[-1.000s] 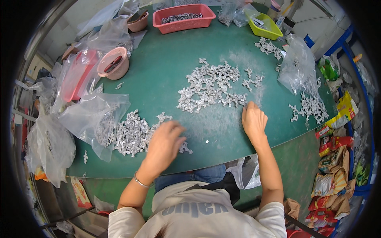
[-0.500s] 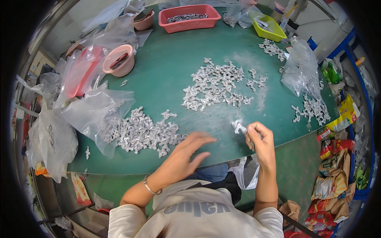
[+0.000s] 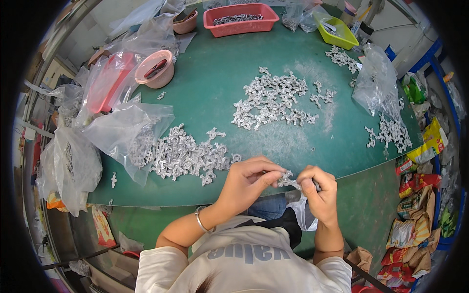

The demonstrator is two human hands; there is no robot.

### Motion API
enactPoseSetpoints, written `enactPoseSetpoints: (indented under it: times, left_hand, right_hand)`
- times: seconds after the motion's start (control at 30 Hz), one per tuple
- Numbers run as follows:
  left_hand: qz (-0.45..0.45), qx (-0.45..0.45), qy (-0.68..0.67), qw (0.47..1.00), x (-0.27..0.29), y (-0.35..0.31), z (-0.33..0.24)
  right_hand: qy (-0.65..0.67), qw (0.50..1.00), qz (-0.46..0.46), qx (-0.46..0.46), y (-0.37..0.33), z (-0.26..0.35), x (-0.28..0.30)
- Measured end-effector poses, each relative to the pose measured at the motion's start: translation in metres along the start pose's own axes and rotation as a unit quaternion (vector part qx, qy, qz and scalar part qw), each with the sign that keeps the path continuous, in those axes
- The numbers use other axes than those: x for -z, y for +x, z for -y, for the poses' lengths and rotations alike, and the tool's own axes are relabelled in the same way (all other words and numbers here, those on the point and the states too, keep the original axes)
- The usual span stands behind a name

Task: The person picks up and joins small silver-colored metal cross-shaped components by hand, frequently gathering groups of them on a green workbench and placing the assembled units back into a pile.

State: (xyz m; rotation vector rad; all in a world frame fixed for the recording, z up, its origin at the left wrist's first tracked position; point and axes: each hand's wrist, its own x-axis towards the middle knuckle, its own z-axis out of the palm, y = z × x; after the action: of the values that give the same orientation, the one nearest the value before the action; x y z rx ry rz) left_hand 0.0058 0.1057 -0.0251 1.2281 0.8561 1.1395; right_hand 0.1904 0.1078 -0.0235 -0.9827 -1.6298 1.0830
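Close to the table's near edge, my two hands meet at a small silver-grey metal casting (image 3: pixel 287 180). My left hand (image 3: pixel 249 183) pinches its left end between thumb and fingertips. Closed around the other end is my right hand (image 3: pixel 318 191); a dark bit shows by its fingers, too small to name. A heap of similar castings (image 3: pixel 183 154) lies left of my left hand, partly under a clear plastic bag (image 3: pixel 129 134). Farther off, another pile of castings (image 3: pixel 268 100) is spread over the green table (image 3: pixel 210 83), with pale dust around it.
A red tray (image 3: pixel 239 27) holding parts and a yellow-green basket (image 3: pixel 337 34) stand at the far edge. On the left, a pink bowl (image 3: pixel 155 73) contains a red-handled tool. More castings (image 3: pixel 391 134) lie at the right edge by a plastic bag (image 3: pixel 376 83). Colourful packets (image 3: pixel 413 224) line the right side.
My left hand has moved right and taken hold of the casting's end. My right hand has lowered slightly with the casting. The whole view has shifted a little.
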Motion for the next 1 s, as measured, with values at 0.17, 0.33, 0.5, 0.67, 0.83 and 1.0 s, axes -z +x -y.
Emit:
enactPoseSetpoints:
  times: [0.17,0.33,0.5,0.67,0.83,1.0]
  left_hand:
    - [-0.046,0.069,-0.064,0.994,-0.007,0.000,0.007]
    - [-0.059,0.061,-0.052,0.995,-0.007,0.001,0.005]
    - [-0.030,0.088,-0.088,0.992,-0.005,0.000,0.004]
    - [-0.017,0.133,-0.150,0.980,-0.005,0.002,0.000]
    - [-0.001,0.127,-0.161,0.979,-0.004,0.001,-0.001]
    - [-0.004,0.111,-0.124,0.986,-0.003,0.001,-0.004]
  right_hand:
    - [0.043,0.998,-0.032,-0.014,-0.006,-0.002,-0.006]
    - [0.061,0.995,-0.038,-0.068,-0.008,-0.002,-0.005]
    - [0.090,0.991,-0.054,-0.084,-0.010,-0.005,-0.006]
    - [0.128,0.983,-0.082,-0.103,-0.010,-0.008,-0.008]
    - [0.137,0.981,-0.085,-0.108,-0.011,-0.008,-0.007]
    - [0.161,0.977,-0.090,-0.106,-0.012,-0.008,-0.009]
